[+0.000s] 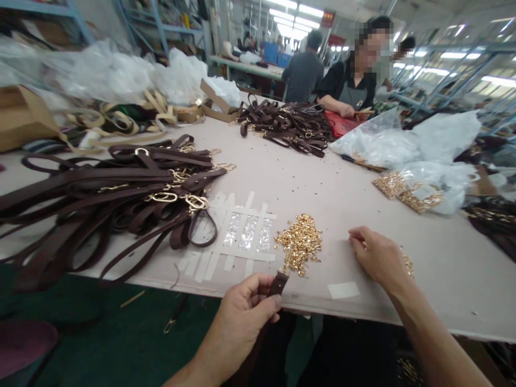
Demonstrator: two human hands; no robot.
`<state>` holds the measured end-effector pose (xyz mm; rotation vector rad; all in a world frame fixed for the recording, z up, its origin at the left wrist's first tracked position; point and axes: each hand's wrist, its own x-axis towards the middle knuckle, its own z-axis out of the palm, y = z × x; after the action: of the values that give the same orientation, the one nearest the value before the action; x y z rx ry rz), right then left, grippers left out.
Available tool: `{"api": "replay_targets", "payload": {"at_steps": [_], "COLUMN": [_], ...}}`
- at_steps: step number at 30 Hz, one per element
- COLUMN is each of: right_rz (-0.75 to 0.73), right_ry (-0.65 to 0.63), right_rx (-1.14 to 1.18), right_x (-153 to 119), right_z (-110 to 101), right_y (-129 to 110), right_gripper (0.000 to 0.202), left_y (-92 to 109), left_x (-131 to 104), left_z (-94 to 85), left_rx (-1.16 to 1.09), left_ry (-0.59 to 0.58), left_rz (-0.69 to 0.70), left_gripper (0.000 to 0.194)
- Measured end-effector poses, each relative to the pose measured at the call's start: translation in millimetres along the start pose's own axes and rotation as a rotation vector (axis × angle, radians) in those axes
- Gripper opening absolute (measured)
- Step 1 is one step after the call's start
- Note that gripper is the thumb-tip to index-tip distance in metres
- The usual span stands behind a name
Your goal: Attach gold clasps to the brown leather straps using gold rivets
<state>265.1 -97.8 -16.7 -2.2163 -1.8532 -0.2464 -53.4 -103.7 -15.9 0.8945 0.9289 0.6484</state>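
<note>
My left hand (pixel 250 306) is closed on the end of a dark brown leather strap (pixel 278 284), pinched between thumb and fingers at the table's front edge. A hole shows near the strap's tip. Just beyond the tip lies a heap of small shiny gold metal fittings (pixel 301 242). Over the tabletop to the right, my right hand (pixel 377 257) has its fingers bent together; a speck of gold shows by them, but what they hold is too small to name. Behind that hand, a second small pile of gold pieces (pixel 408 264) is partly hidden.
Brown straps with gold clasps (pixel 161 196) cover the left side. More straps (pixel 288 126) lie at the back, where a co-worker (pixel 350 80) handles a red item (pixel 342 124). Plastic bags (pixel 431 183) with gold parts sit at right. Taped clear strips (pixel 248 234) cross the table.
</note>
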Motion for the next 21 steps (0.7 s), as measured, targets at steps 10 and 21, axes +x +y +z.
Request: {"api": "replay_targets", "payload": {"at_steps": [10,21], "right_rz": [-0.081,-0.268], "right_ry": [0.060,0.235], "right_rx": [1.005,0.810], "right_x": [-78.0,-84.1], "right_z": [-12.1,-17.1], "right_y": [-136.8,-153.0], "right_gripper": [0.009,0.019], "left_y": [2.7,-0.7], "left_x": [-1.2,-8.5], "left_z": [7.8,3.5], "left_rx": [0.076,0.267], "left_ry": [0.023,0.010], "left_rz": [0.090,0.245], "left_gripper": [0.017,0.016]}}
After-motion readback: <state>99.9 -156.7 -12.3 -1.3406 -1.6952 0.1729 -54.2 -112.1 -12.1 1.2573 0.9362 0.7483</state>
